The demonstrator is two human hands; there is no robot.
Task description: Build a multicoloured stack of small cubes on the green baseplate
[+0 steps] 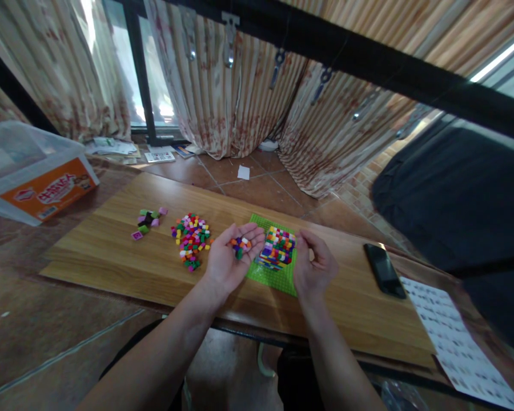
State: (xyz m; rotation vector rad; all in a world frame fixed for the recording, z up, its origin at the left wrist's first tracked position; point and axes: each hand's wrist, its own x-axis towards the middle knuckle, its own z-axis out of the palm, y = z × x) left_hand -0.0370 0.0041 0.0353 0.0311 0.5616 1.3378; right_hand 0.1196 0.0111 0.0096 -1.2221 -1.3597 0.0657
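My left hand [225, 261] is turned palm up and cups several small coloured toy bricks [241, 245] in orange, white, purple and green. Just right of its fingertips, a multicoloured brick block [277, 249] stands on a green studded baseplate [270, 279]. At the block's right side is my right hand [316, 266], fingers curled and thumb and forefinger pinched together. Whatever they may hold is too small to make out. A loose pile of small mixed bricks [191, 237] lies on the wooden board left of my left hand.
Larger pink, green and black bricks [148, 221] lie farther left on the wooden board [111, 251]. A clear plastic box [38, 171] with an orange label stands at the far left. Toward the right are a black phone [384, 270] and a printed sheet [458, 337].
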